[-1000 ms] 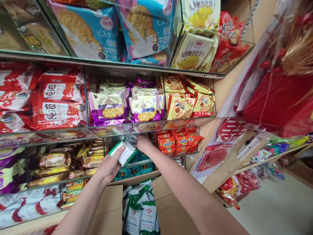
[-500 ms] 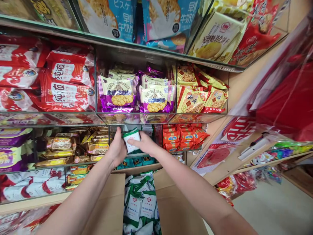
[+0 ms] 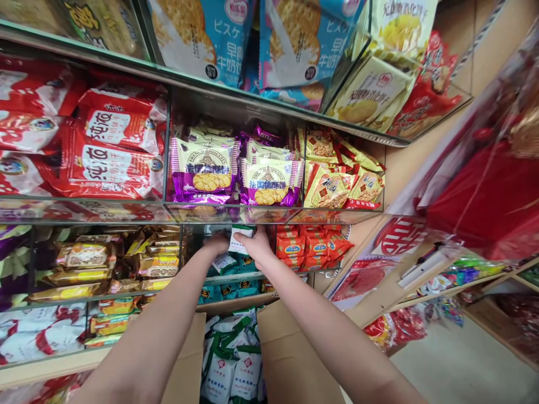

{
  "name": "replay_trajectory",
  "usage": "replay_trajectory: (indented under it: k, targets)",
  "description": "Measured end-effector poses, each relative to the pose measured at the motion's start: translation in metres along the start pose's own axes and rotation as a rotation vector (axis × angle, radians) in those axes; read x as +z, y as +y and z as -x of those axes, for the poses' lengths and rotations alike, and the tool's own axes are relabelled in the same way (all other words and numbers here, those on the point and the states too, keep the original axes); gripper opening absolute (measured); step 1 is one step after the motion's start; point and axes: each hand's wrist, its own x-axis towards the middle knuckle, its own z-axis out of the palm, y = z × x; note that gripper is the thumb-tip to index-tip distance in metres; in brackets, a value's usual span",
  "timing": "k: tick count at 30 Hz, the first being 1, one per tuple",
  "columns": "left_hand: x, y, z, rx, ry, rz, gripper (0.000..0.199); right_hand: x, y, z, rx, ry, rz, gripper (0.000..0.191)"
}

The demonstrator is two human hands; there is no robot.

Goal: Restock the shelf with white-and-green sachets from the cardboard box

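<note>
My right hand (image 3: 257, 247) reaches into a lower shelf compartment, its thumb pressed on the front of a small white and green snack packet (image 3: 238, 240). My left hand (image 3: 216, 243) is in the same compartment at its left side. Its fingers are in shadow and hidden, so their grip does not show. Below it, another white and green packet (image 3: 223, 262) lies in the compartment. Under my arms stands an open cardboard box (image 3: 295, 359) with several more white and green packets (image 3: 227, 370) inside.
Orange packets (image 3: 311, 247) fill the compartment to the right, and brown-wrapped snacks (image 3: 88, 255) the one to the left. A glass shelf edge (image 3: 269, 215) runs just above my hands, under purple biscuit packs (image 3: 269, 182). Red wrapped goods (image 3: 475, 196) hang at the right.
Both hands have moved deeper into the compartment with the packet. A white and green packet now shows lying beneath them. The view has shifted slightly.
</note>
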Motion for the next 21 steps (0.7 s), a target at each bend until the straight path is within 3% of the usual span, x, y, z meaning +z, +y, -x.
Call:
replay_trajectory:
  k: [7,9,13,17,21]
  targets:
    - [-0.001,-0.005,0.023,-0.206,-0.288,0.163,0.025,-0.001,0.001,-0.005,-0.050,-0.023,-0.023,0.051]
    - [-0.005,-0.007,0.029,-0.239,-0.298,0.210,0.025,-0.001,0.002,-0.005,-0.087,-0.022,-0.003,0.053]
    - [-0.019,-0.005,0.046,-0.124,-0.200,0.373,0.040,0.001,0.005,0.000,-0.158,-0.116,-0.040,0.052]
    - [-0.029,-0.003,0.066,0.006,-0.294,0.458,0.046,0.007,0.010,0.010,-0.156,-0.291,-0.086,0.040]
    - [-0.032,-0.003,0.071,0.082,-0.203,0.342,0.049,0.017,0.017,0.011,-0.151,-0.409,0.096,0.059]
